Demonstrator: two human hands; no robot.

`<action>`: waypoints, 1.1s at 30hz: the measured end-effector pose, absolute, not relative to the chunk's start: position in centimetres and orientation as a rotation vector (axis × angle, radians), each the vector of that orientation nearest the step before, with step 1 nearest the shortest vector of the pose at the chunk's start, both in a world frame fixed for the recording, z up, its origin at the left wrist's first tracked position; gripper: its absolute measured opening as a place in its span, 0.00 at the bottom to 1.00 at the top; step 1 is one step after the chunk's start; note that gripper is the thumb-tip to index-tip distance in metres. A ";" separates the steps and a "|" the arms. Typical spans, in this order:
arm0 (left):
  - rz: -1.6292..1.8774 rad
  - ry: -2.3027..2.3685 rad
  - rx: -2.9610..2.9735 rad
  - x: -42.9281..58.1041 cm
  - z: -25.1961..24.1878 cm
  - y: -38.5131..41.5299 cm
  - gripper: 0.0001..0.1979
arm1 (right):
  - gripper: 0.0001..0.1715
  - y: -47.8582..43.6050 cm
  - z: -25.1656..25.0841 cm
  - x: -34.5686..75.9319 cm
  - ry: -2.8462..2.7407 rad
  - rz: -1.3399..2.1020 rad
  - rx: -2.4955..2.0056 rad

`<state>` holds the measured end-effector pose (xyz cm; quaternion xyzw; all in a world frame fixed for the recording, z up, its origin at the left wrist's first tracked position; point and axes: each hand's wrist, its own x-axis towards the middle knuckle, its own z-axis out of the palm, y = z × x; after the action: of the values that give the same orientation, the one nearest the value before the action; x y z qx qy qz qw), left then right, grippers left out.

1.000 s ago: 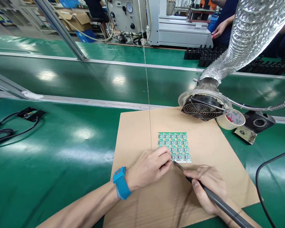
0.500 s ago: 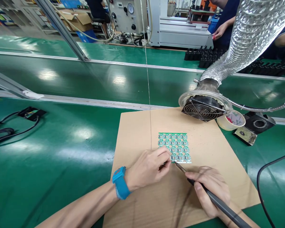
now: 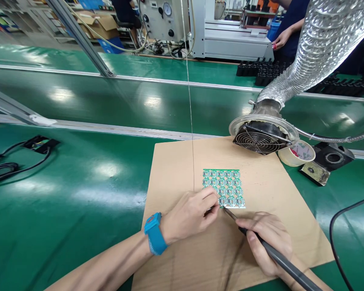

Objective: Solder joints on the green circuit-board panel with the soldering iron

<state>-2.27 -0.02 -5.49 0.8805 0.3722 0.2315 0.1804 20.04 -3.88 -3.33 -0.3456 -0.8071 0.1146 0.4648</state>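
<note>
A panel of small round green circuit boards [image 3: 229,182] lies flat on a brown cardboard sheet [image 3: 170,169]. My left hand [image 3: 197,210], with a blue wrist strap [image 3: 155,234], is closed in a pinch over the panel's lower left corner. A thin solder wire [image 3: 191,109] hangs from above and runs down behind that hand; its end is hidden by the fingers. My right hand [image 3: 267,238] grips a soldering iron [image 3: 279,258] like a pen. The iron's tip meets the panel's lower edge, just right of my left fingertips.
A fume extractor fan [image 3: 259,139] on a silver duct [image 3: 309,56] hangs behind the panel. Right of it are a tape roll [image 3: 295,153] and a black metal block [image 3: 333,157]. Cables [image 3: 6,169] lie at left. Across the green bench, a co-worker's hand [image 3: 282,39] is near black parts.
Both hands, the iron and the panel stay nearly where they were; the view has shifted very slightly. At the far right, a co-worker's arm has moved up and back.
</note>
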 end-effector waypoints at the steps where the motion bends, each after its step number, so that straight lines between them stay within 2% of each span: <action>1: 0.647 1.050 2.472 -2.3 -5.5 0.0 0.04 | 0.15 -3.9 -3.4 20.1 -1.986 0.280 -0.853; 14: 0.606 1.041 2.387 -2.4 -5.5 -0.1 0.04 | 0.16 -4.1 -3.2 20.5 -1.980 0.306 -0.889; 33: 0.521 1.046 2.599 -2.2 -5.1 -0.3 0.07 | 0.17 -4.0 -3.3 20.3 -1.986 0.312 -0.897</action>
<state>-2.21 -0.25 -5.08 0.9023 0.3631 0.1808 0.1457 20.32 -4.05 -3.28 -0.3633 -0.8044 0.1263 0.4528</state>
